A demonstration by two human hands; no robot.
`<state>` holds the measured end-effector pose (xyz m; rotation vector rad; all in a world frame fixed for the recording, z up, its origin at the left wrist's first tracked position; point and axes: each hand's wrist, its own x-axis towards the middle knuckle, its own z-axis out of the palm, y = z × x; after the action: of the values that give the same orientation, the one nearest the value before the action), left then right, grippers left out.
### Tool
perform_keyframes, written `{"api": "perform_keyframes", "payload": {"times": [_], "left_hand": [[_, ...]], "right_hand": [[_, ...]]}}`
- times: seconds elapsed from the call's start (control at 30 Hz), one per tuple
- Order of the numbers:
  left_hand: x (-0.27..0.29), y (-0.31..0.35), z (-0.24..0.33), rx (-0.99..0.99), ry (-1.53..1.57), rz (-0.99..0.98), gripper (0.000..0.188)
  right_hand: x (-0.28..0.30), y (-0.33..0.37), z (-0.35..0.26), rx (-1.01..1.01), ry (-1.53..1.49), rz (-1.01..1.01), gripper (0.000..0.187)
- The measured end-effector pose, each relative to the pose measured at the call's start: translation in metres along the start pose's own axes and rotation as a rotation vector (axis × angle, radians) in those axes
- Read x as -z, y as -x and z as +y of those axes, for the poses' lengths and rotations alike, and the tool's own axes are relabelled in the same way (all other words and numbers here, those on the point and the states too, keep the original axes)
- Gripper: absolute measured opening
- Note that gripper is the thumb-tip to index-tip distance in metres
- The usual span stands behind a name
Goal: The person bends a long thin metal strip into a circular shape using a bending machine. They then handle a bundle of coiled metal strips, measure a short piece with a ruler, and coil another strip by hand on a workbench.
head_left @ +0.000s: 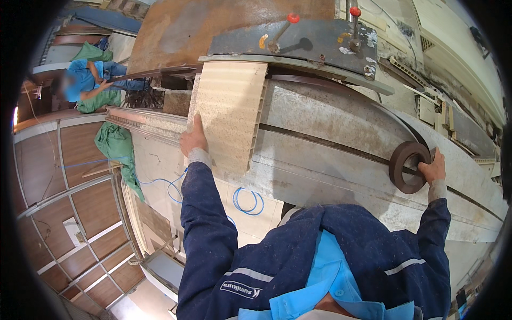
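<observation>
A cream, ribbed panel with a hollow-celled edge lies on the grey metal machine table, its far end against the long fence. My left hand is closed on the panel's left edge, one digit stretched along its top; the other fingers are partly hidden. At the right, my right hand grips a coiled roll of dark brown band, which stands tilted on the table. From the roll the band curves away to the far left and runs along the fence.
Red-knobbed levers rise from the grey plate behind the fence. Far left, a co-worker in blue sits with hands at a dark strip. Green cloth, blue hose and a framed brown partition are on the left. Long light strips lie right.
</observation>
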<state>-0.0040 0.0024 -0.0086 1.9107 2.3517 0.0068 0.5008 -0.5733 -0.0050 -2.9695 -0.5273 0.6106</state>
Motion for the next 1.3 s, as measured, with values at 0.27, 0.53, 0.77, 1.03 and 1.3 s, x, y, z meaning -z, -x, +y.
{"api": "perform_keyframes", "payload": {"times": [0.27, 0.53, 0.77, 1.03, 1.3], "left_hand": [[0.003, 0.002, 0.002, 0.017, -0.001, 0.028, 0.116], [0.002, 0.004, 0.001, 0.014, 0.036, 0.029, 0.118], [0.0, 0.001, 0.0, 0.034, -0.003, 0.037, 0.119], [-0.001, 0.001, 0.0, 0.022, 0.02, 0.02, 0.121], [-0.004, -0.002, -0.003, 0.037, 0.016, 0.011, 0.12]], "right_hand": [[0.004, 0.0, -0.004, -0.059, 0.0, -0.032, 0.1], [0.003, 0.001, -0.005, 0.007, -0.014, 0.006, 0.099], [0.004, 0.001, -0.001, 0.004, -0.041, 0.016, 0.1], [-0.004, -0.001, 0.014, 0.028, -0.023, 0.064, 0.096], [-0.004, -0.003, 0.009, -0.021, -0.014, 0.029, 0.096]]}}
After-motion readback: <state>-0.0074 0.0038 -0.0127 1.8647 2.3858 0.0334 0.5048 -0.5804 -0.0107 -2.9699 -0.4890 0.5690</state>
